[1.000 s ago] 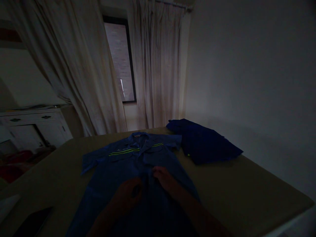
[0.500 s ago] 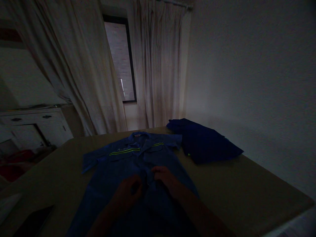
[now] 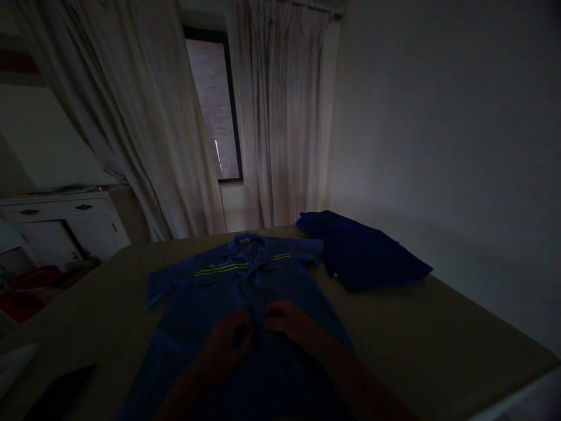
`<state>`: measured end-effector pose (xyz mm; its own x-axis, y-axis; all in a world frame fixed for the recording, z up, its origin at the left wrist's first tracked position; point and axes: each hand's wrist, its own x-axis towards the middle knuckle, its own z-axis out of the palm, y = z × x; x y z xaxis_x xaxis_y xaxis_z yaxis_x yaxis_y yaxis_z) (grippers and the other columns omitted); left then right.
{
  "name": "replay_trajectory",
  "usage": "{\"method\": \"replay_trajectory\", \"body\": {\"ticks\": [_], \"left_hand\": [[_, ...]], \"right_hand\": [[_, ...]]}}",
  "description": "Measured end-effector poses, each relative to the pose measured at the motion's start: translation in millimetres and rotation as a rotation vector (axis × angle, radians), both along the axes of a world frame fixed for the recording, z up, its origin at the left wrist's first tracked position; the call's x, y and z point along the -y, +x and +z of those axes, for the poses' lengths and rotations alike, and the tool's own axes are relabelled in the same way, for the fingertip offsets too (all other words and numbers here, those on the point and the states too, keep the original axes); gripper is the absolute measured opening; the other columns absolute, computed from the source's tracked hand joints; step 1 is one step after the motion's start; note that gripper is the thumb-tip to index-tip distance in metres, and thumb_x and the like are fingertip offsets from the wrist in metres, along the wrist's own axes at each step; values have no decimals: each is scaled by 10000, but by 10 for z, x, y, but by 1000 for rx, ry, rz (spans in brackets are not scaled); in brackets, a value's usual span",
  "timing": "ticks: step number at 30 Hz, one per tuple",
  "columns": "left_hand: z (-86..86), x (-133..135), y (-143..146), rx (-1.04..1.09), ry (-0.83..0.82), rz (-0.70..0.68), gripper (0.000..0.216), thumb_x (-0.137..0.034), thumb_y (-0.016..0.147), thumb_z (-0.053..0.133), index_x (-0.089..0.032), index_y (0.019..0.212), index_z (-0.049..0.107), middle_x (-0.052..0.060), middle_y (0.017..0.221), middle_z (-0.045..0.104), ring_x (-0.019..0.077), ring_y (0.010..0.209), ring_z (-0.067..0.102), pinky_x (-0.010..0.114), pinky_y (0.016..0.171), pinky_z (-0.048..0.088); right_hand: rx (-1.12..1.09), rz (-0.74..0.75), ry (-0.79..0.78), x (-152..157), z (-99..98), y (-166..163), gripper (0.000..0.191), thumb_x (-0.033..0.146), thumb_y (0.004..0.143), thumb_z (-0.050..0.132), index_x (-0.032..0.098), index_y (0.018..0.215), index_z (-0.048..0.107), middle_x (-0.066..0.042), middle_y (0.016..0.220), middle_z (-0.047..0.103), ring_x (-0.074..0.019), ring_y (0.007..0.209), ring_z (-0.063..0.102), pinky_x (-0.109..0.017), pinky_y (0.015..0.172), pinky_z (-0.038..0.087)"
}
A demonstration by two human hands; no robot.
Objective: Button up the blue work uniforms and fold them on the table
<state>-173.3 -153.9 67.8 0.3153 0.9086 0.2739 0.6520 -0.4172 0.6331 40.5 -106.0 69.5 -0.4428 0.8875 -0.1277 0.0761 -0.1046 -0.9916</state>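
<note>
The shirt lies before me, collar at twelve o'clock. Over its front, my left hand curls beside my bent right hand; whether either pinches cloth, I cannot tell.

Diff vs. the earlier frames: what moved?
The right hand shifted slightly toward the left hand and the wearer, over the shirt front. Too dark to tell if cloth was gripped or released. Roughly unchanged: left hand, shirt's collar and sleeves, dark blue cloth at right.
</note>
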Motion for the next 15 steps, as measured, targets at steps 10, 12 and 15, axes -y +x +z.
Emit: {"method": "replay_trajectory", "body": {"ticks": [10, 12, 15], "left_hand": [[-44, -4, -24, -48, 23, -6, 92, -239, 911, 520, -228, 833, 568, -16, 766, 611, 140, 714, 577, 254, 690, 430], [-38, -3, -22, -116, 68, -6, 62, -218, 884, 540, -230, 844, 587, -3, 807, 639, 151, 755, 597, 262, 718, 434], [-15, 1, -19, -214, 111, -33, 73, -188, 861, 555, -235, 855, 610, 7, 849, 665, 161, 796, 614, 269, 751, 432]], "right_hand": [[232, 49, 321, 75, 66, -29, 123, 286, 805, 706, 190, 869, 747, 10, 743, 663, -138, 696, 548, -244, 632, 375], [304, 18, 433, 104, 58, -48, 108, 257, 808, 691, 189, 872, 748, -2, 765, 685, -147, 710, 569, -249, 638, 381], [398, -16, 555, 143, 22, -71, 113, 224, 794, 686, 184, 880, 747, -21, 807, 710, -160, 742, 598, -257, 661, 382]]}}
